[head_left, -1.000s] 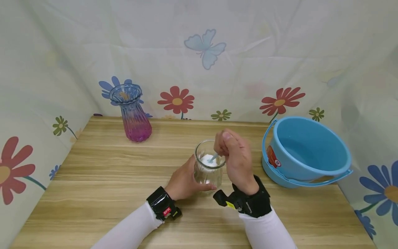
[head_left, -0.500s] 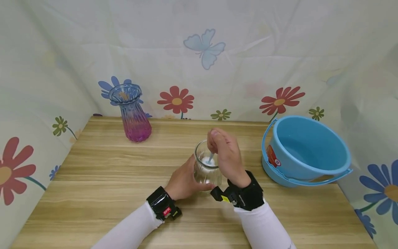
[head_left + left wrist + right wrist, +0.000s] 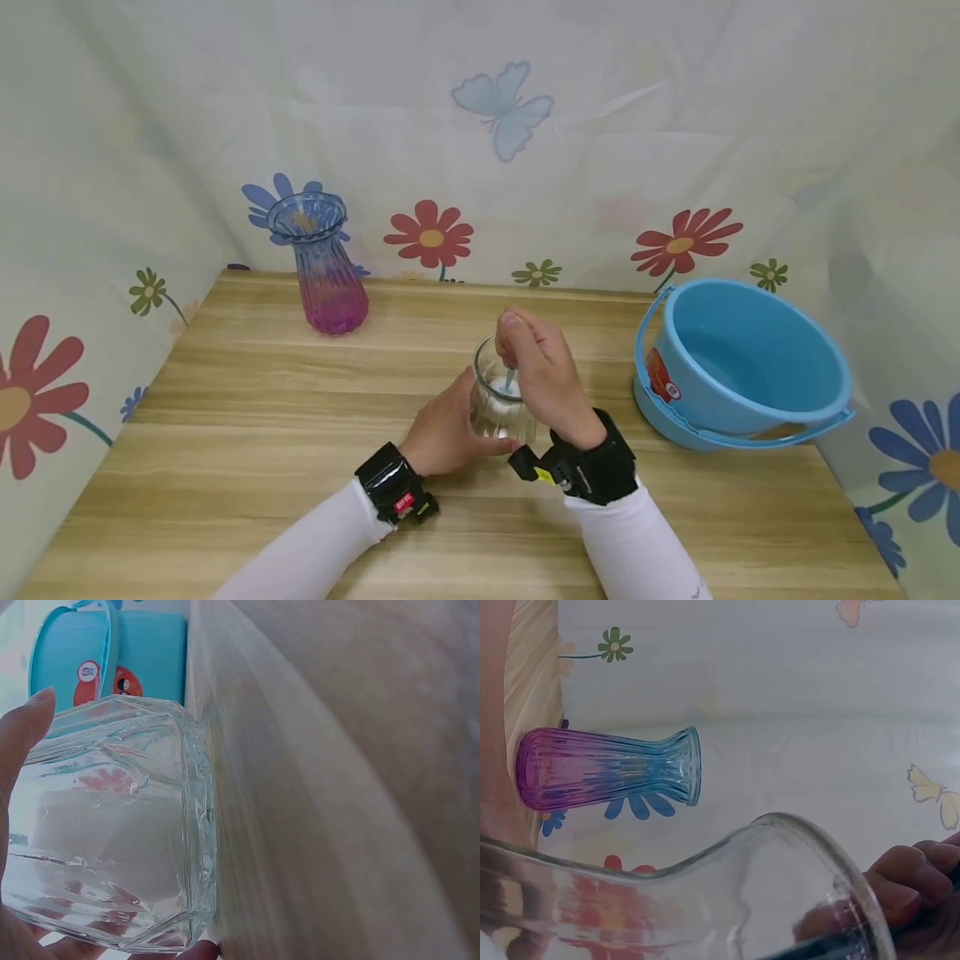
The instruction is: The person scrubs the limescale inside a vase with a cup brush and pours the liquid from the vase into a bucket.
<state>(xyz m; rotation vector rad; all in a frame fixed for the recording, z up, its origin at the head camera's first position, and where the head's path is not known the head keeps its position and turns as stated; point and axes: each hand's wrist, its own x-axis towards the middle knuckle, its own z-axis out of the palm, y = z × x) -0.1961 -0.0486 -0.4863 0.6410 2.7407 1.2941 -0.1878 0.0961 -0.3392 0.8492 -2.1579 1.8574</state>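
Note:
A clear glass jar (image 3: 501,423) stands upright on the wooden table, my left hand (image 3: 442,432) gripping it round the side. Down inside it is a cleaning brush (image 3: 510,380) with a pale blue handle and a white head. Curled fingers of my right hand (image 3: 542,362) hold that handle just over the jar's mouth, hiding its upper end. Through the glass wall in the left wrist view, the white head (image 3: 112,840) looks like a broad, blurry block. The jar's rim (image 3: 855,885) looms close in the right wrist view, beside the fingers.
A ribbed vase (image 3: 330,283), blue above and pink below, stands at the back left of the wooden table (image 3: 247,417). At the right is a blue bucket (image 3: 675,358) with its handle lowered in front. Flower-printed cloth (image 3: 600,167) surrounds the table.
My right hand has shifted left over the jar's mouth, and the brush handle stands steeper with its white head lower in the jar. My left hand keeps its grip.

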